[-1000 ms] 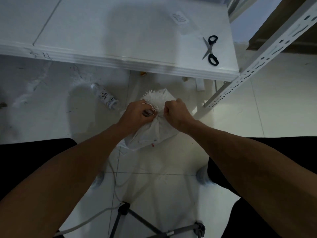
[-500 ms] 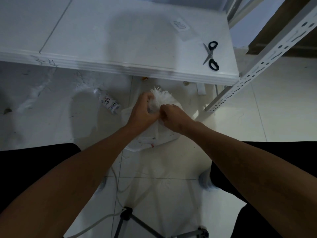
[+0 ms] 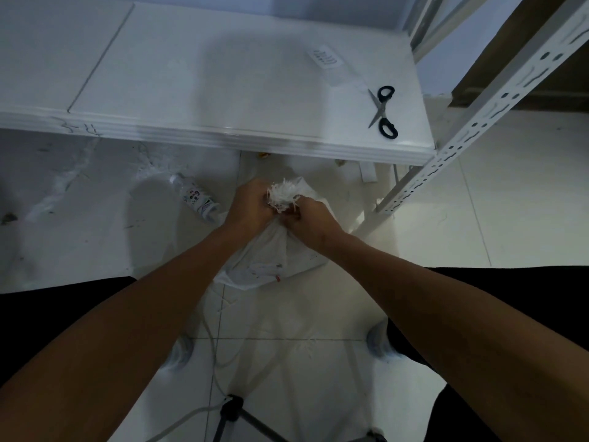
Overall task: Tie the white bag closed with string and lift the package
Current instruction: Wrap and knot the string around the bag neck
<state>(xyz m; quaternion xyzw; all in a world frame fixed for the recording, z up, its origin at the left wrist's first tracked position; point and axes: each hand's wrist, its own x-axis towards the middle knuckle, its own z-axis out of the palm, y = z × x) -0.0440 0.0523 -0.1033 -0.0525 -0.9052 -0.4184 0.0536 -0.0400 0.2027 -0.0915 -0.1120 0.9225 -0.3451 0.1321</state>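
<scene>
A white bag (image 3: 271, 263) sits on the tiled floor below the table edge, its frayed top (image 3: 283, 194) bunched upward. My left hand (image 3: 250, 207) is closed around the bag's neck on the left side. Against the neck from the right, my right hand (image 3: 310, 218) has its fingers curled at the gathered part. The string itself is too thin and hidden between my fingers to make out.
A white table (image 3: 223, 90) stands just beyond the bag, with black-handled scissors (image 3: 382, 111) near its right edge. A small bottle (image 3: 196, 197) lies on the floor to the left. A perforated metal upright (image 3: 446, 154) rises on the right. A tripod leg and cable (image 3: 229, 409) lie near my feet.
Both hands shifted slightly up and closer together around the bag's neck; the left hand moved over the frayed top. The bag stayed on the floor.
</scene>
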